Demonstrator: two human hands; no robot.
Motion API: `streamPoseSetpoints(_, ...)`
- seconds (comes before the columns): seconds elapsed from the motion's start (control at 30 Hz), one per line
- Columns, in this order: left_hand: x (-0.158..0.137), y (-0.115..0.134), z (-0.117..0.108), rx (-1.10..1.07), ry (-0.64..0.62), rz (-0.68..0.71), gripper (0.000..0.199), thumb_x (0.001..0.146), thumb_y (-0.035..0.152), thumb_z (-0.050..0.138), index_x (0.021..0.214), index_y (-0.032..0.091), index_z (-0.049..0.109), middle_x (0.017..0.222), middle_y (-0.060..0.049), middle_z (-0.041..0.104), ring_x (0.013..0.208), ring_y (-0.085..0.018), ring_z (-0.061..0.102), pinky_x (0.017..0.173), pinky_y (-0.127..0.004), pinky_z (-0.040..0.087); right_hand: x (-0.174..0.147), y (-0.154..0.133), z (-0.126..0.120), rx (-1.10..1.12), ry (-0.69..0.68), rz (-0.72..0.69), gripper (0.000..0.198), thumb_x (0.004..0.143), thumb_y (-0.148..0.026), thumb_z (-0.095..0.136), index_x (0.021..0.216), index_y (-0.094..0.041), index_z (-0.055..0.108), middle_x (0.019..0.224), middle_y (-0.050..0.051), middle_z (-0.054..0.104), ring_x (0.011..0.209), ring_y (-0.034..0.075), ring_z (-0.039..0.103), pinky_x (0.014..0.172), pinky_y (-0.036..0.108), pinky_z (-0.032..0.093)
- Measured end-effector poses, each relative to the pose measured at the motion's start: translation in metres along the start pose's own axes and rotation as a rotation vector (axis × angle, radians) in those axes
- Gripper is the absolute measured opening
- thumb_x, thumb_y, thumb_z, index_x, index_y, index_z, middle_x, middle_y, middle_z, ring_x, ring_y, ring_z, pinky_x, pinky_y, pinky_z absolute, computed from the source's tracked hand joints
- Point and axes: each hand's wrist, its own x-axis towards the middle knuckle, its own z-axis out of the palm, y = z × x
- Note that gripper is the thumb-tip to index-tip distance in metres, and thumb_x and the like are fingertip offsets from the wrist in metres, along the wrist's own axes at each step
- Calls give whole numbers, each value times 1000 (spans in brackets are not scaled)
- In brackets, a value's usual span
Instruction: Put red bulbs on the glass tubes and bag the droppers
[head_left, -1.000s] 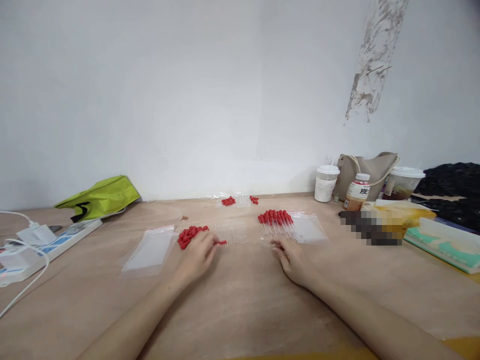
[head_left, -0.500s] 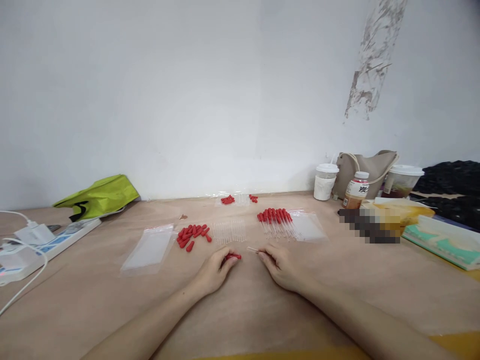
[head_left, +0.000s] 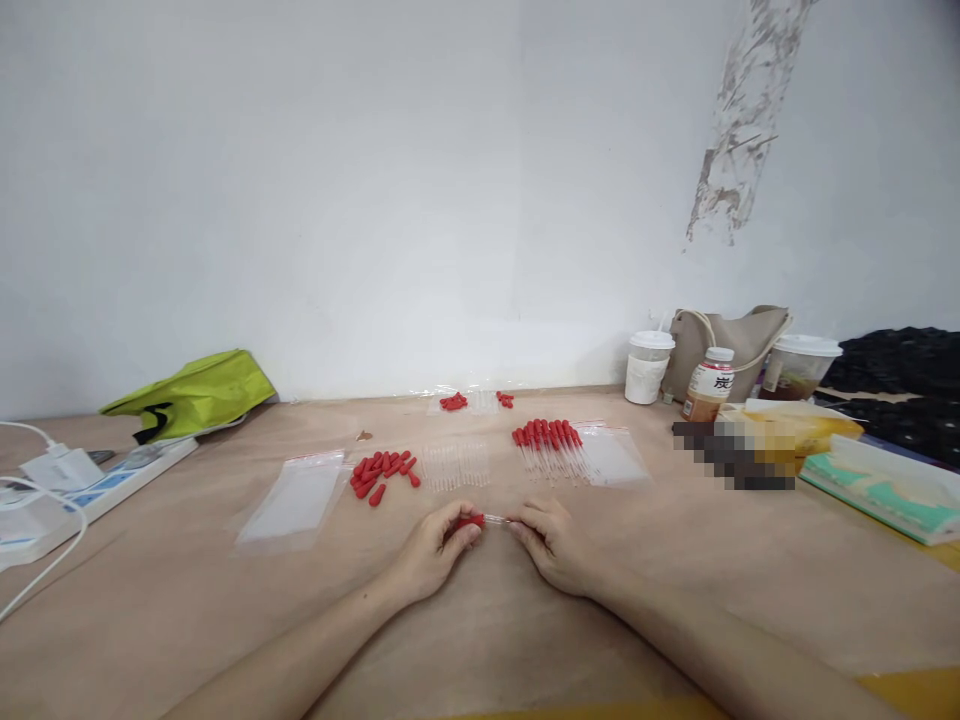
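Between the fingers of my left hand (head_left: 441,545) is a red rubber bulb (head_left: 471,521), its open end facing right. My right hand (head_left: 551,545) pinches a thin glass dropper tube (head_left: 496,519), whose left end meets the bulb's mouth; how far in it sits I cannot tell. Just beyond my hands lies a row of bare glass tubes (head_left: 456,466). A pile of loose red bulbs (head_left: 382,472) is to their left. On the right, several droppers with red bulbs fitted (head_left: 551,440) lie side by side, partly over a clear zip bag (head_left: 619,455).
Another zip bag (head_left: 296,495) lies left of the bulbs. Against the wall are bags with more red bulbs (head_left: 453,401). A power strip (head_left: 112,490) and green pouch (head_left: 199,390) stand left. Cups (head_left: 649,368), a bottle (head_left: 709,384) and a tissue pack (head_left: 885,490) sit right.
The glass tube in my right hand has come level and moved against the mouth of the red bulb in my left hand. The gap between them has closed.
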Motion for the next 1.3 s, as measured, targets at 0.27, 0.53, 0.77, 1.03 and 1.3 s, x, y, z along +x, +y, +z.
streamPoseSetpoints(0.27,-2,4,-2,180,-53,30,28,86,31,42,69,16,58,59,3,50,59,-11,45,55,-19,34,3,2,-7,-131,-113,-72,24,85,-21,39,90,-26,63,76,-1,61,69,11,53,71,28,30)
streamPoseSetpoints(0.53,-3,10,-3,312,-67,72,31,86,32,42,67,16,60,58,2,51,59,-11,47,55,-19,33,3,1,-5,-307,-103,-89,20,82,-17,43,83,-25,62,72,-3,60,64,9,49,71,29,21)
streamPoseSetpoints(0.77,-4,8,-1,372,-54,119,25,84,31,46,73,16,63,63,1,55,59,-12,48,56,-20,35,1,-3,0,-293,-86,-119,17,80,-15,43,75,-20,59,68,-2,59,61,9,45,66,29,20)
streamPoseSetpoints(1.03,-5,13,-1,356,-92,144,25,84,30,45,77,16,64,68,-1,59,62,-13,52,59,-21,38,1,-8,7,-201,-142,-51,19,82,-19,42,72,-18,58,69,-2,60,62,9,47,68,28,23)
streamPoseSetpoints(1.3,2,-2,-7,240,-4,87,16,80,30,54,83,20,66,72,0,65,66,-13,56,62,-21,41,4,-13,-2,-169,-140,-40,24,87,-20,34,85,-18,57,80,1,58,74,11,49,70,25,29)
